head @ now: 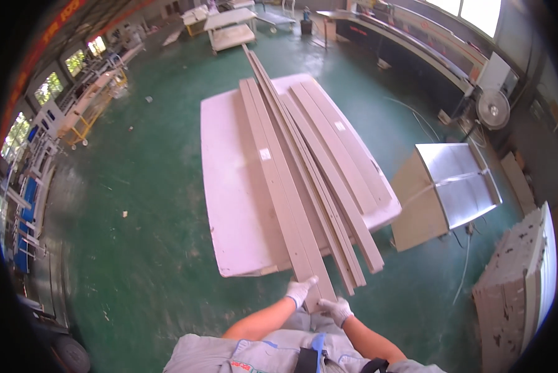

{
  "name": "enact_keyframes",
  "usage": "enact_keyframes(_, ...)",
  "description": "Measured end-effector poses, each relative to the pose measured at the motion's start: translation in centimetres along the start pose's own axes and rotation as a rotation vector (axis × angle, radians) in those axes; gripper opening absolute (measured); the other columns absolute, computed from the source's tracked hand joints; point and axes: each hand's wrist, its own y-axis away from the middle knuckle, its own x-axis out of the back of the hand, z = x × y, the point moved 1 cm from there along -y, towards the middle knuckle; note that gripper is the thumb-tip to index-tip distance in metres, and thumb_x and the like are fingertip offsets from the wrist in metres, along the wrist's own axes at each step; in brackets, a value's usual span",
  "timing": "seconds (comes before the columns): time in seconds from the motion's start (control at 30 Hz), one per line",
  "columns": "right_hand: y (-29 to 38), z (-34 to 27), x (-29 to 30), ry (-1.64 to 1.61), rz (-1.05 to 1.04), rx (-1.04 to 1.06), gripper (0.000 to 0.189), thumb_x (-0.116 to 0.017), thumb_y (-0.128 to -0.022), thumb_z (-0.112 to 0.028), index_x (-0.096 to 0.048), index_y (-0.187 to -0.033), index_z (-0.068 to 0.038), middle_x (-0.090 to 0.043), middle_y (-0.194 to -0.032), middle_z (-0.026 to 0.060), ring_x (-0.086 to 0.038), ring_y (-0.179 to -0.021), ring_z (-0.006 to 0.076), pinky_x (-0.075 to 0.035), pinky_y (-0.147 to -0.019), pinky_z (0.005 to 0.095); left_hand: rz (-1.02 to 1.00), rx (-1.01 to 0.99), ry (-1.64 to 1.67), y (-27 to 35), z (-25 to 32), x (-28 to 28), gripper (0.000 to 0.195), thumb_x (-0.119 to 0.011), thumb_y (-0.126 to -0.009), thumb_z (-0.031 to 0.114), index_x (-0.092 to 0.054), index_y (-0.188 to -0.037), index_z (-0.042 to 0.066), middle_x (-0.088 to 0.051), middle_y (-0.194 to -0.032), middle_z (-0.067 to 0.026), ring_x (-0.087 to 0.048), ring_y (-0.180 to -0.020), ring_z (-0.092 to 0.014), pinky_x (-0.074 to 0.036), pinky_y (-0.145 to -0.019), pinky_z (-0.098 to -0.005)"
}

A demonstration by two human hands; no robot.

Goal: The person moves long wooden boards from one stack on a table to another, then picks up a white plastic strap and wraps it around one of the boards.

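My left hand (301, 291), in a white glove, grips the left edge of a long beige panel strip (283, 205) near its close end. On the other edge of that end is my right hand (335, 310), gloved too, with its fingers over the strip. The strip bears a white label and lies lengthwise over a white tabletop (232, 224), its near end jutting past the table's edge. To its right lie narrow profiles (328, 217), another long strip (363, 228) and a shorter labelled panel (339, 140). The undersides of my grips are hidden.
Right of the table stands a metal-topped box (465, 179), with a fan (493, 109) behind it and a stack of panels (507, 289) nearer. Cables lie on the green floor. A long machine (400, 51) and carts (232, 37) stand farther back; a yellow-framed trolley (90, 112) is left.
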Motion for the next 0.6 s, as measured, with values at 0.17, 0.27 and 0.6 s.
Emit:
enact_keyframes(0.17,1.1,-1.0,-0.3,-0.065,-0.003,-0.022,0.069,-0.097,-0.086,-0.020,-0.061,-0.140,0.002,-0.077,-0.123,0.0145,-0.079,-0.100,0.0296,-0.066,-0.079,0.0440,0.011,0.137,-0.029,2.6,2.5,-0.8,0.088,-0.098,-0.080,0.052,-0.070,-0.139,-0.008,-0.076,-0.135,-0.0206,-0.075,-0.121,-0.031,-0.059,-0.105,-0.0417)
enact_keyframes(0.27,0.8,-1.6,-0.6,-0.023,0.041,0.007,0.054,-0.094,-0.090,-0.021,-0.068,-0.131,0.003,-0.078,-0.117,0.0153,-0.079,-0.100,0.0342,-0.068,-0.078,0.0460,0.018,0.167,-0.027,3.1,3.7,-1.0,0.093,-0.096,-0.080,0.055,-0.067,-0.142,-0.009,-0.074,-0.139,-0.0228,-0.074,-0.124,-0.034,-0.059,-0.106,-0.0427)
enact_keyframes(0.6,-0.1,-0.8,3.4,-0.128,-0.122,-0.042,0.058,-0.093,-0.090,-0.027,-0.068,-0.133,0.003,-0.078,-0.114,0.0162,-0.078,-0.096,0.0302,-0.065,-0.088,0.0440,0.170,-0.093,-0.583,3.6,6.0,-2.1,0.117,-0.082,-0.085,0.074,-0.051,-0.152,-0.016,-0.066,-0.147,-0.0345,-0.064,-0.140,-0.044,-0.051,-0.117,-0.0460)
